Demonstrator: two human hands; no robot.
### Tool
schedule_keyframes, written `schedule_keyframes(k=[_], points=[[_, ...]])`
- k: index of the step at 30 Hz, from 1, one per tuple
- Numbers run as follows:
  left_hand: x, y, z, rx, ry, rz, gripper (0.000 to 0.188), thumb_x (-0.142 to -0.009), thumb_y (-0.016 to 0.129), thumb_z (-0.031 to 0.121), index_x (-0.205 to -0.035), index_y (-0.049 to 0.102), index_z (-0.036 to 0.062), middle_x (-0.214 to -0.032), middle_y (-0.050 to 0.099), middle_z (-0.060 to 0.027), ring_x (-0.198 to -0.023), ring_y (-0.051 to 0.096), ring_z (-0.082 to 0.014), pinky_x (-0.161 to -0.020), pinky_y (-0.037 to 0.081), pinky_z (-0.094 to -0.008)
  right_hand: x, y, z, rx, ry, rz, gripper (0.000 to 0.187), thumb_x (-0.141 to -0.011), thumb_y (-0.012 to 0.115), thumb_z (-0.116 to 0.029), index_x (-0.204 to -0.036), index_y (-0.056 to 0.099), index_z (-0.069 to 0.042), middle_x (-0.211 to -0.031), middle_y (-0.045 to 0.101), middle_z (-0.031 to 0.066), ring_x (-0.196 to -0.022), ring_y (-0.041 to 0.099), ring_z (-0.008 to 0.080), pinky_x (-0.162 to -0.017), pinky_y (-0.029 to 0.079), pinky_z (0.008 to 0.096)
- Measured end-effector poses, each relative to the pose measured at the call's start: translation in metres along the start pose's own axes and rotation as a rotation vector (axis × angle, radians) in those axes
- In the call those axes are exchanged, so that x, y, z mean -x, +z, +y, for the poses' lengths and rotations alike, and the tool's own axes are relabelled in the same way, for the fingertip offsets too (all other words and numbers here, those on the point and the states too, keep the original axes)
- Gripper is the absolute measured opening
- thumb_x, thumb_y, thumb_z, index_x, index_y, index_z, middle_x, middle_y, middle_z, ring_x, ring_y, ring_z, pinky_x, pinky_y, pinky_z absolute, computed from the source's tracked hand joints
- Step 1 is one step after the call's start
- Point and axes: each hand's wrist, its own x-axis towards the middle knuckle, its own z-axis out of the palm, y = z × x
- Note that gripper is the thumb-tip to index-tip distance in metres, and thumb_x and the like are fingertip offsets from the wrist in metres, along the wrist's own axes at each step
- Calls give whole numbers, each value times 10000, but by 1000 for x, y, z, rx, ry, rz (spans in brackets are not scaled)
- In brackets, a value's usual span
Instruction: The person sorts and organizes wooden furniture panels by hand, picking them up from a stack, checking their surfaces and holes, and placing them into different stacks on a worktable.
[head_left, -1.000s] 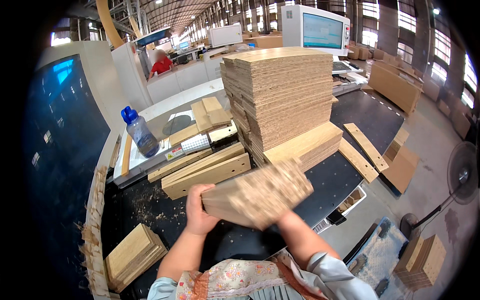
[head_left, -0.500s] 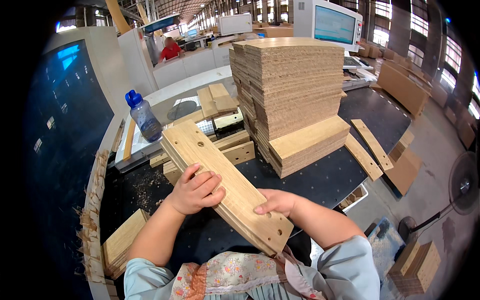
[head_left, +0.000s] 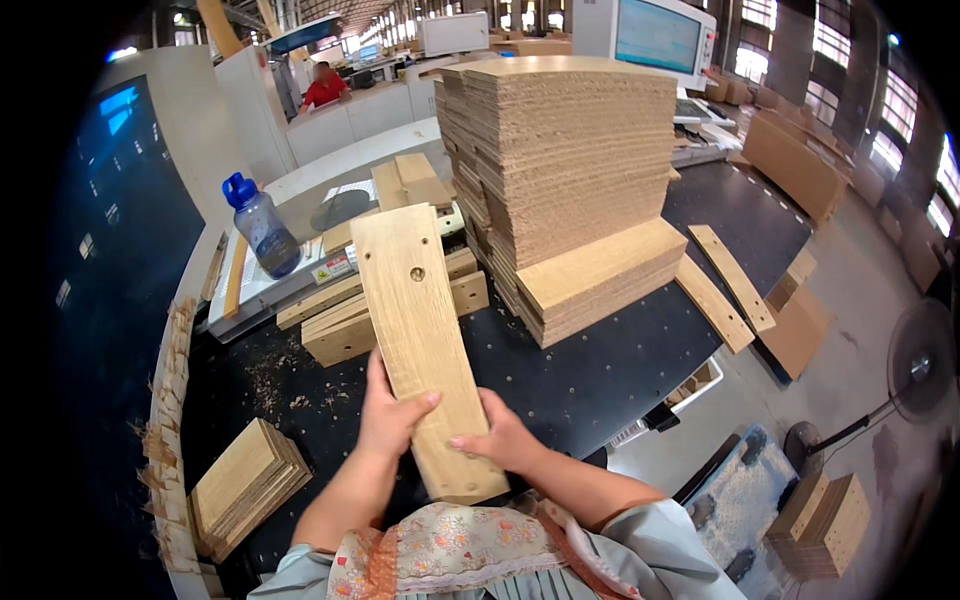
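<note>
My left hand (head_left: 388,412) is closed on the left edge of a short stack of drilled wood-grain boards (head_left: 422,335), its thumb on the top face. On the opposite edge, my right hand (head_left: 500,434) grips the same boards, thumb also on top; the fingers underneath are hidden. Held tilted in front of my apron, the boards point away from me. Holes show at their far end, and a second board peeks out behind the top one. Beyond them, more drilled boards (head_left: 335,335) lie on the black table (head_left: 560,400).
A tall stack of boards (head_left: 580,160) rises at the table's back, with a lower stack (head_left: 610,275) before it. Cut boards (head_left: 245,485) lie at the left, two strips (head_left: 730,275) at the right. A blue-capped bottle (head_left: 265,230) stands far left. A fan (head_left: 918,365) is at the right.
The boards have turned from a slant to nearly straight ahead of me. My left hand has shifted from over the top to the left edge, and my right hand has moved left.
</note>
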Motion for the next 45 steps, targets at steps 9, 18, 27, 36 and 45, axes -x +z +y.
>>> schedule_keyframes(k=[9, 18, 27, 36, 45], points=[[32, -21, 74, -1534, -54, -396, 951, -635, 805, 173, -1423, 280, 82, -1238, 511, -232, -1127, 531, -362, -974, 435, -396, 18, -116, -5, -385, -142, 767, 215, -873, 580, -58, -1078, 518, -49, -876, 619, 77, -720, 619, 148, -584, 523, 238], [61, -24, 2, -1592, 136, -530, 806, -686, 777, 268, -1338, 385, 4, -1039, 562, -161, -948, 570, -347, -821, 465, -409, 50, -114, 3, -268, -286, 678, 184, -890, 571, -44, -1072, 543, -55, -908, 606, 29, -827, 577, 106, -718, 454, 212], [25, -44, -5, -1491, -86, -519, 764, -640, 818, 341, -1245, 469, 32, -1133, 583, -169, -1054, 554, -373, -882, 457, -419, 67, -70, 29, 257, -218, 554, 37, -844, 623, -15, -869, 615, -41, -819, 571, -6, -747, 533, 68, -673, 438, 220], [-10, -58, -10, -1097, -449, -582, 790, -654, 833, 207, -1300, 437, -15, -1153, 591, -133, -1084, 549, -203, -948, 421, -323, 61, -50, 45, 1031, -601, 425, 211, -676, 647, -67, -886, 660, -86, -731, 541, 27, -704, 534, 209, -613, 475, 307], [-7, -61, -13, -1090, -339, -576, 727, -637, 830, 256, -1244, 499, 33, -1100, 621, -159, -1031, 598, -266, -895, 451, -343, 50, -58, 35, 1241, -717, 269, 283, -638, 587, -115, -909, 668, -103, -710, 494, 19, -661, 504, 182, -546, 462, 298]])
